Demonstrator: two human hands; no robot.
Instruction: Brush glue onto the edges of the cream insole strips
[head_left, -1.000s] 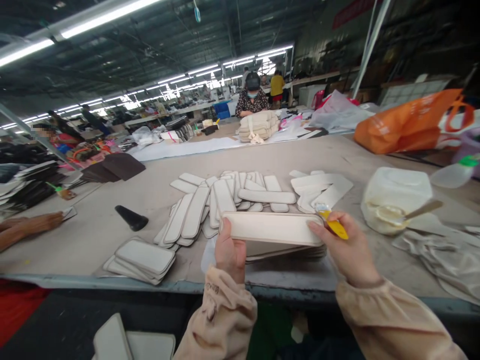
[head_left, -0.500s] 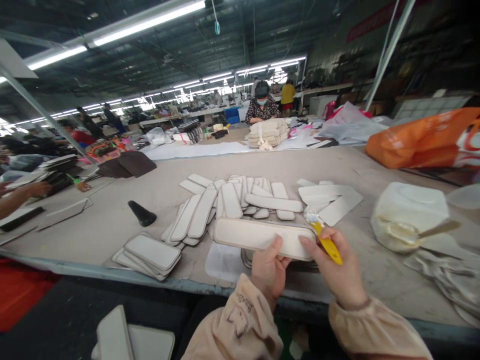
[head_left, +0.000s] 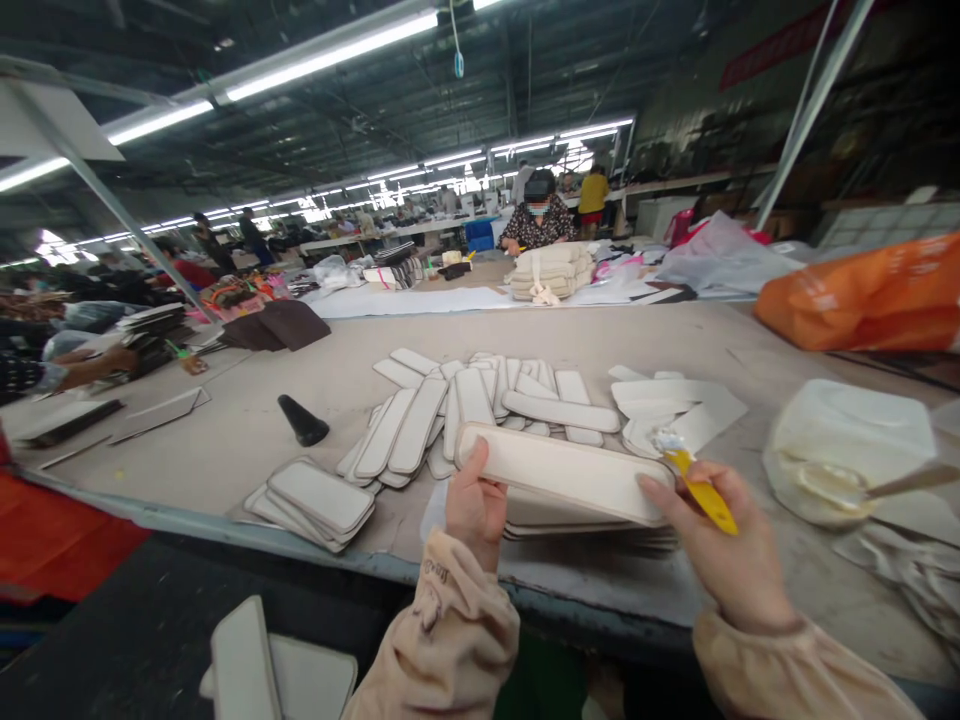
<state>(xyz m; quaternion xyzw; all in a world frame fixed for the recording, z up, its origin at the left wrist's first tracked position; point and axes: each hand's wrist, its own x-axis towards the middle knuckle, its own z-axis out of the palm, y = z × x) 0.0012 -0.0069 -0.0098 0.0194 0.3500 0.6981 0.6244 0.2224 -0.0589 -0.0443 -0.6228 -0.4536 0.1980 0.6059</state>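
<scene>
My left hand [head_left: 480, 505] is closed on the left end of a long white panel [head_left: 562, 475] with rounded corners and a darker edge, thumb on top. My right hand [head_left: 739, 545] pinches the panel's right end and also grips a yellow-handled brush [head_left: 705, 490], its head smeared with white paste. The panel is tilted down to the right, just above a stack of similar panels [head_left: 585, 532] near the table's front edge. Behind it lies a loose heap of white panels [head_left: 420, 425].
A white plastic jug [head_left: 847, 440] with paste and a stick stands at right, beside a crumpled cloth [head_left: 900, 560]. A black cone-shaped object [head_left: 302, 420] and a small panel pile [head_left: 319, 497] lie at left. A person [head_left: 536, 215] sits across the table [head_left: 360, 340].
My left hand has slid from the panel's middle to its left end. The panel has shifted right, uncovering more of the stack below. The view has turned slightly left.
</scene>
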